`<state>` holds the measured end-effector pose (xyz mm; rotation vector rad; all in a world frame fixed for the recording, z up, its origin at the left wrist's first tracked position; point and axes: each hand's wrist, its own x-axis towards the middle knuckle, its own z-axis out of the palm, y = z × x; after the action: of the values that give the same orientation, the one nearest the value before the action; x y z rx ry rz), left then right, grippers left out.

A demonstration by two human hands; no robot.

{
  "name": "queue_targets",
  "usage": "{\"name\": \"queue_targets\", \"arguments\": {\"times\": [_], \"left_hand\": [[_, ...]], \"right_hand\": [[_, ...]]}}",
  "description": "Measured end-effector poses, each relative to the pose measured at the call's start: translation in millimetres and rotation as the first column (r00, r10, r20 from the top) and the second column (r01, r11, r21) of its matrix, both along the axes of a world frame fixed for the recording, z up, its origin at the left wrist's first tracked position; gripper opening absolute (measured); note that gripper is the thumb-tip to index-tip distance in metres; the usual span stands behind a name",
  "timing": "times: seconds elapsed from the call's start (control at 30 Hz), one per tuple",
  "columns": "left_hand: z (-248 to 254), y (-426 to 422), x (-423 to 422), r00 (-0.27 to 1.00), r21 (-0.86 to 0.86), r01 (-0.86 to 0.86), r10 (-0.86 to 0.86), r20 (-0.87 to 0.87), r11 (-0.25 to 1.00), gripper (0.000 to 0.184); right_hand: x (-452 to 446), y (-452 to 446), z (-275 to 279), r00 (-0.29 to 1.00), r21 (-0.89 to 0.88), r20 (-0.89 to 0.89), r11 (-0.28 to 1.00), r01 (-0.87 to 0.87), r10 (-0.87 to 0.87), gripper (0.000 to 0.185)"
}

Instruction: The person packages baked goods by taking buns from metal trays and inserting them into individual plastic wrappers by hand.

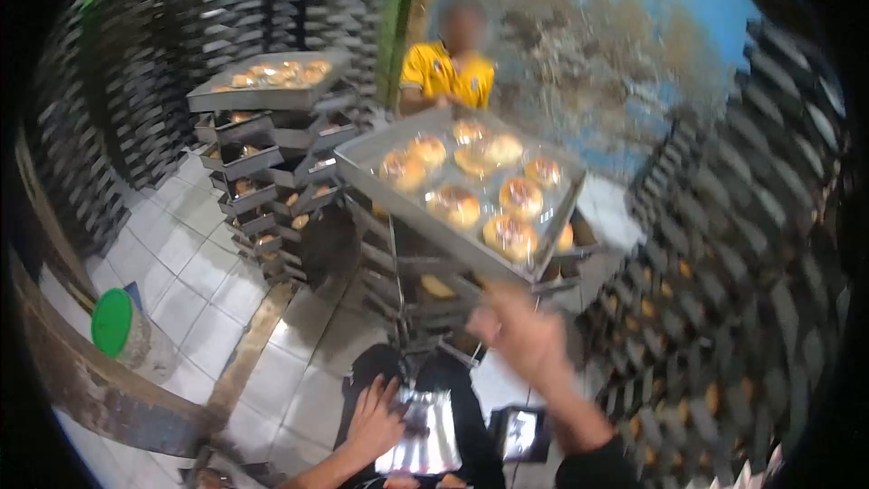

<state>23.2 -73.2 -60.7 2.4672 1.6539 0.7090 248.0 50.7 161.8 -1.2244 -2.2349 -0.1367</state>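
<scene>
My left hand (376, 418) rests over my lap, its fingers apart and touching the left side of a shiny metal container (427, 439). Whatever the container holds cannot be made out. My right hand (527, 335) is raised just off the near edge of a metal baking tray (425, 231) and is blurred by motion. Its fingers look curled in, and anything in them is hidden. Round golden buns (454, 206) with a darker topping lie spaced out in the tray, which sits at a slant on a stack of trays (407, 276).
Another stack of trays (249, 163) stands to the left, with a bun-filled tray (308, 98) on top. Tall tray stacks (715, 344) rise on the right. A person in yellow (450, 72) is behind the middle tray. A green-lidded bucket (149, 353) stands on the tiled floor.
</scene>
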Motion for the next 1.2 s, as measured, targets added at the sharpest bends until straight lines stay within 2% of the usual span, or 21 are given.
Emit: {"name": "queue_targets", "arguments": {"times": [0.03, 0.07, 0.1, 0.17, 0.2, 0.27, 0.3, 0.33, 0.37, 0.4, 0.43, 0.47, 0.53, 0.6, 0.73, 0.8, 0.9, 1.0, 1.07, 1.13, 1.2], "left_hand": [[-2, -3, -4, 0.996, -0.04, 0.032, -0.035, -0.078, 0.999, 0.027], [-2, -7, -10, 0.985, -0.093, 0.064, -0.078, -0.156, 0.994, 0.024], [-7, -6, -9, 0.992, -0.029, 0.107, -0.109, -0.066, 0.994, 0.024], [-7, -12, -15, 0.973, 0.128, 0.22, -0.226, 0.036, 0.967, 0.028], [-10, -12, -22, 0.948, 0.208, 0.319, -0.313, -0.063, 0.925, 0.034], [-6, -13, -22, 0.941, 0.226, 0.28, -0.314, 0.129, 0.933, 0.035], [6, -16, -13, 0.866, 0.024, 0.237, -0.223, 0.448, 0.971, 0.033], [19, -19, 2, 0.554, -0.246, 0.27, 0.059, 0.831, 0.931, 0.032], [23, -18, 8, 0.311, -0.352, 0.412, 0.233, 0.921, 0.84, 0.032], [-1, -7, -15, 0.447, -0.434, 0.586, 0.175, 0.878, 0.684, 0.03], [7, 4, -15, 0.332, -0.461, 0.715, 0.324, 0.886, 0.526, 0.026], [19, 12, -10, 0.326, -0.524, 0.637, 0.419, 0.848, 0.565, 0.019], [26, 32, -11, 0.144, -0.415, 0.554, 0.408, 0.902, 0.722, 0.014], [16, 44, -12, 0.081, -0.418, 0.45, 0.431, 0.899, 0.789, 0.013], [-3, 42, -23, -0.073, -0.438, 0.399, 0.504, 0.861, 0.806, 0.018], [-10, 29, -27, -0.093, -0.453, 0.385, 0.522, 0.848, 0.804, 0.019], [-6, 24, -27, -0.075, -0.499, 0.288, 0.539, 0.839, 0.817, 0.02], [14, 32, -20, -0.086, -0.459, 0.249, 0.492, 0.867, 0.853, 0.03], [36, 43, -13, -0.19, -0.403, 0.242, 0.45, 0.872, 0.883, 0.034], [16, 55, -21, -0.363, -0.343, 0.273, 0.427, 0.828, 0.899, 0.032], [49, 66, -18, -0.484, -0.429, 0.262, 0.502, 0.717, 0.865, 0.023]], "right_hand": [[-3, -20, -39, 0.99, -0.058, -0.05, 0.989, -0.133, 0.13, 0.039], [-4, -44, -78, 0.962, -0.307, -0.091, 0.912, -0.273, 0.257, 0.041], [-4, -58, -113, 0.958, -0.46, -0.08, 0.842, -0.28, 0.275, 0.044], [-1, -78, -150, 0.96, -0.303, 0.032, 0.918, -0.256, 0.279, 0.046], [9, -84, -164, 0.961, -0.226, 0.146, 0.954, -0.199, 0.235, 0.045], [27, -86, -171, 0.956, -0.635, 0.118, 0.761, -0.137, 0.27, 0.036], [35, -86, -146, 0.933, -0.609, 0.068, 0.756, -0.241, 0.352, 0.027], [34, -83, -119, 0.918, -0.574, -0.056, 0.74, -0.351, 0.392, 0.019], [38, -74, -93, 0.898, -0.576, -0.106, 0.71, -0.405, 0.427, 0.018], [43, -51, -67, 0.856, -0.536, -0.104, 0.696, -0.477, 0.506, 0.021], [44, -24, -28, 0.883, -0.433, -0.126, 0.776, -0.458, 0.452, 0.026], [51, 16, -3, 0.849, -0.227, -0.25, 0.824, -0.519, 0.466, 0.029], [69, 103, 41, 0.957, -0.342, -0.245, 0.91, -0.236, 0.157, 0.033], [94, 196, 46, 0.993, -0.289, -0.076, 0.955, 0.067, -0.092, 0.043], [178, 340, -46, 0.863, -0.34, 0.384, 0.819, 0.462, -0.328, 0.065], [143, 296, -7, 0.835, -0.421, 0.308, 0.721, 0.55, -0.456, 0.068], [107, 239, 47, 0.889, -0.531, 0.312, 0.714, 0.456, -0.335, 0.078], [143, 246, -5, 0.988, -0.445, 0.106, 0.884, 0.145, -0.109, 0.078], [129, 217, 13, 0.968, -0.704, -0.215, 0.708, -0.063, -0.128, 0.077], [103, 187, 32, 0.947, -0.455, -0.312, 0.887, -0.078, -0.077, 0.068], [51, 109, 57, 0.763, -0.284, -0.646, 0.92, -0.268, 0.023, 0.064]]}}
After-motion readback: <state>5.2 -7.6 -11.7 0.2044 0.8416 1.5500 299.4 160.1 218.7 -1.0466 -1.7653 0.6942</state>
